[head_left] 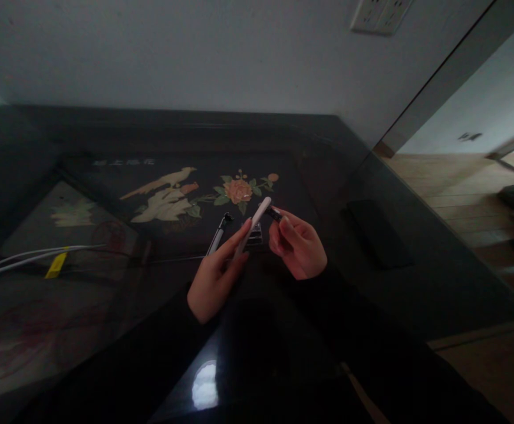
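The left hand (213, 277) is pinching a pale slim pen (252, 227) tilted upward over the dark glass table (106, 306), while the right hand (299, 247) is gripping a small dark cap (274, 213) at its tip, apparently aligning them.

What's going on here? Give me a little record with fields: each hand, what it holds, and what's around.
left hand: left hand holds a slim white pen-like stick, tilted up to the right
right hand: right hand pinches a small dark piece at the stick's upper end
nearby item: dark pen-like tool lying on the table beside the left hand
surface: dark glass-topped table over a bird and flower picture
left side: white cables with a yellow tag
right side: flat dark object; too dim to identify
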{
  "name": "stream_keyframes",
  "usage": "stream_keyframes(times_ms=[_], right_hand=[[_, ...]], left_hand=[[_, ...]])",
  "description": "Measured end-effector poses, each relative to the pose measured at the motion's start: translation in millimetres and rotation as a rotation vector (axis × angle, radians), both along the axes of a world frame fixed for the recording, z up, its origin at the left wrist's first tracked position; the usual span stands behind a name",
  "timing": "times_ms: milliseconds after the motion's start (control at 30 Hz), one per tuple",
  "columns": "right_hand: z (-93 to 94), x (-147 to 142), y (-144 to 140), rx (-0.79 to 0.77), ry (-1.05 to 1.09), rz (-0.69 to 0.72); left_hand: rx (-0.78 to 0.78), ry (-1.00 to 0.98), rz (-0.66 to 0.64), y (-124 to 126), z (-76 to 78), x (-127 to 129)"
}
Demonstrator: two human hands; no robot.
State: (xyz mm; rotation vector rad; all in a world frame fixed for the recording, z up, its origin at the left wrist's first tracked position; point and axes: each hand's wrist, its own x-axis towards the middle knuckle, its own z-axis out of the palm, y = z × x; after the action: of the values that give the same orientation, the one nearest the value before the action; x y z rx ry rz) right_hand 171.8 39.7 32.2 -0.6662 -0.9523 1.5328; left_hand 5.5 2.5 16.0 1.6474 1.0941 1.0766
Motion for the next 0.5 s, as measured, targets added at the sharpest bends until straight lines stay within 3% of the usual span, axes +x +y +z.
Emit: stream_keyframes(times_ms=[500], right_hand=[[-1.5,1.6,0.7,-0.013,-0.023,-0.018]], left_hand=[[-0.065,0.041,-0.092,-5.6,1.8,2.5]])
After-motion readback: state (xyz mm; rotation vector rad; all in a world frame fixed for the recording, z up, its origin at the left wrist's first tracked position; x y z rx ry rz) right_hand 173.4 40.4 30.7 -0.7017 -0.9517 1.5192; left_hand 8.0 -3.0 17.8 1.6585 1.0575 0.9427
